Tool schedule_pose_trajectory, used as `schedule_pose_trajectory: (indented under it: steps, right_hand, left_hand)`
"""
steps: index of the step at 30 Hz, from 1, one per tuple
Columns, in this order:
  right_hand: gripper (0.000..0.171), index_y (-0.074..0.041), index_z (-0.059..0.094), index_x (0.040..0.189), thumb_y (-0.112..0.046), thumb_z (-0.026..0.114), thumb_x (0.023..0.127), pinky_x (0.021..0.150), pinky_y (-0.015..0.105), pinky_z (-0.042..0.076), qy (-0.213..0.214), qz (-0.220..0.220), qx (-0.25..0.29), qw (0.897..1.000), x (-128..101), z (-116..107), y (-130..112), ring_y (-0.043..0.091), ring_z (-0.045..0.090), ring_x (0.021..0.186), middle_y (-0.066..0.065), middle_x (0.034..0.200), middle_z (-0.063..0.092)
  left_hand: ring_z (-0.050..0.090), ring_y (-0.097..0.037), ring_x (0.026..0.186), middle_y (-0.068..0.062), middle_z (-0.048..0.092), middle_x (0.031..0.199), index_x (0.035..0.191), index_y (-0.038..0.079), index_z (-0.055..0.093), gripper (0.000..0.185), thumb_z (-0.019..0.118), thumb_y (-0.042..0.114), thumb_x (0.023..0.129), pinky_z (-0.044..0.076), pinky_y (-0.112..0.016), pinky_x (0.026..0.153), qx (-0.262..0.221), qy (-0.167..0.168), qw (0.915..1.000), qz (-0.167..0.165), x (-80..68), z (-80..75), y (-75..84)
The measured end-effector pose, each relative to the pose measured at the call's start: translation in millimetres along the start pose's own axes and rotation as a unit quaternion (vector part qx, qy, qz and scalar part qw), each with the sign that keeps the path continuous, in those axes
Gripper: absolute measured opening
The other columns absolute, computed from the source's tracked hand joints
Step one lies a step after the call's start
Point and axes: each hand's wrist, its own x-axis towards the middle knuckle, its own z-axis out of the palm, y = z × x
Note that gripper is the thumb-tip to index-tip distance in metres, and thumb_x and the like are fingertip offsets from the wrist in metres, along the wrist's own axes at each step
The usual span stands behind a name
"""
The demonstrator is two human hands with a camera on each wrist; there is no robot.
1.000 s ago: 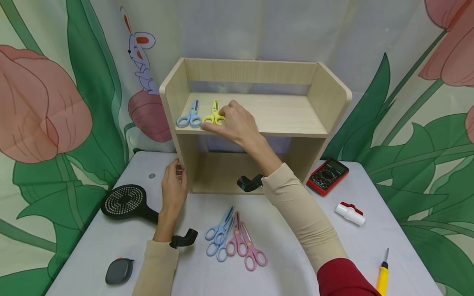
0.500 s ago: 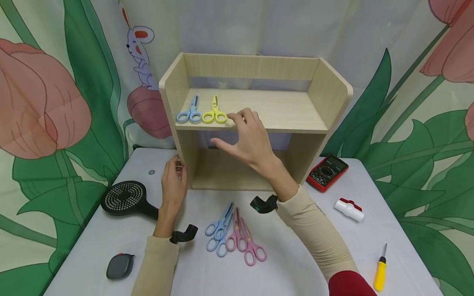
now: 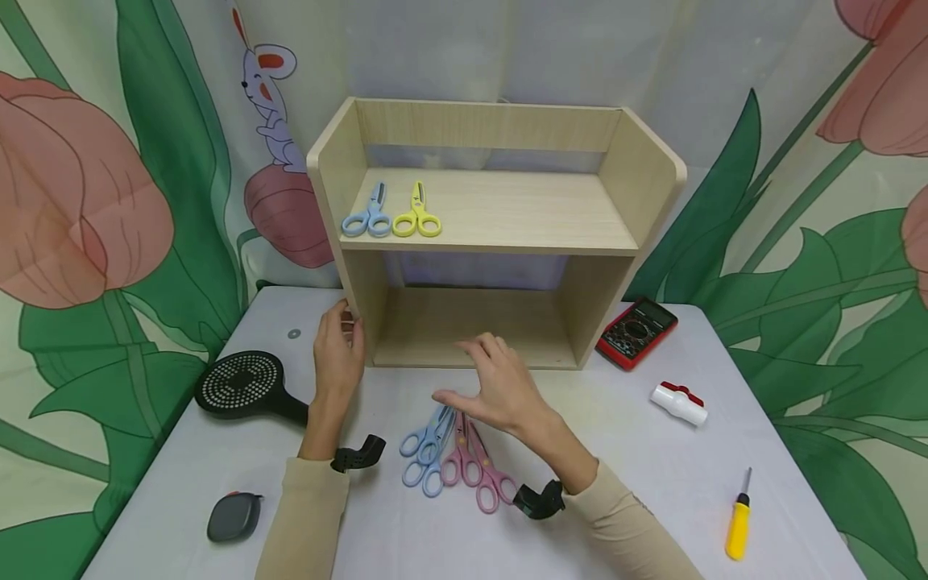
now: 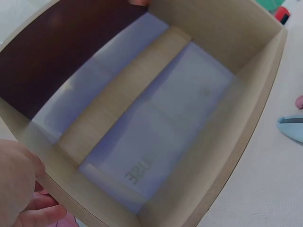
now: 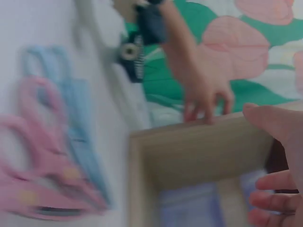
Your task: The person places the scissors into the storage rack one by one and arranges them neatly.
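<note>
A two-tier wooden shelf (image 3: 500, 248) stands on the table. My left hand (image 3: 337, 354) holds its left side panel at the front edge, with fingers bent against the outer face. On the upper board lie blue scissors (image 3: 368, 211) and, to their right, yellow scissors (image 3: 416, 211), both with blades toward the back. My right hand (image 3: 503, 387) is held over the table before the shelf, thumb and fingers apart, holding nothing. Below it lie blue scissors (image 3: 428, 451) and pink scissors (image 3: 489, 475) in an overlapping bunch; the hand partly hides their blades.
A black shower head (image 3: 242, 387) and a grey tape measure (image 3: 234, 517) lie at the left. On the right are a red multimeter (image 3: 636, 332), a white valve with a red handle (image 3: 679, 404) and a yellow screwdriver (image 3: 738, 528). A floral curtain hangs behind.
My right hand let go of the yellow scissors on the upper board, drew back and came down over the scissors on the table. The left hand stayed at the panel.
</note>
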Motion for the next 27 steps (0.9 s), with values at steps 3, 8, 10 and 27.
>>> schedule_pose_trajectory:
  steps: [3, 8, 10, 27]
  right_hand:
    - [0.076, -0.008, 0.063, 0.129, -0.064, 0.073, 0.078, 0.089, 0.039, 0.055, -0.035, 0.016, -0.010, 0.999, -22.1, 15.0, 4.1, 0.023, 0.058, 0.108, 0.007, 0.116, 0.061]
    - [0.075, -0.008, 0.066, 0.121, -0.068, 0.072, 0.077, 0.085, 0.035, 0.054, -0.068, 0.014, -0.029, 0.997, -53.8, 37.3, 7.9, 0.017, 0.059, 0.102, 0.003, 0.111, 0.061]
    - [0.071, -0.009, 0.068, 0.113, -0.068, 0.073, 0.076, 0.079, 0.032, 0.053, -0.077, 0.009, -0.030, 0.997, -64.0, 44.8, 8.1, 0.014, 0.057, 0.092, 0.000, 0.103, 0.060]
    - [0.065, -0.009, 0.063, 0.083, -0.071, 0.075, 0.069, 0.047, 0.027, 0.044, -0.076, 0.023, -0.101, 0.992, -83.4, 73.6, 1.2, 0.009, 0.045, 0.059, -0.002, 0.081, 0.050]
  left_hand:
    - [0.066, -0.037, 0.100, -0.026, 0.058, 0.114, 0.135, -0.002, 0.051, 0.037, 0.058, 0.008, 0.100, 0.061, -0.049, 0.085, -0.001, -0.002, 1.0000, -0.003, 0.3, -0.1, -0.2]
    - [0.066, -0.037, 0.100, -0.026, 0.059, 0.113, 0.135, -0.002, 0.050, 0.038, 0.058, 0.008, 0.100, 0.061, -0.049, 0.084, 0.000, -0.003, 1.0000, -0.003, 0.6, -0.6, -0.1]
    - [0.066, -0.037, 0.100, -0.026, 0.059, 0.113, 0.135, -0.002, 0.050, 0.038, 0.059, 0.007, 0.100, 0.061, -0.049, 0.084, 0.001, -0.003, 1.0000, -0.003, 0.3, -0.6, 0.2]
    - [0.065, -0.037, 0.100, -0.026, 0.059, 0.114, 0.135, -0.002, 0.050, 0.037, 0.059, 0.007, 0.100, 0.060, -0.049, 0.085, 0.000, -0.005, 1.0000, -0.005, -0.2, -1.5, 0.6]
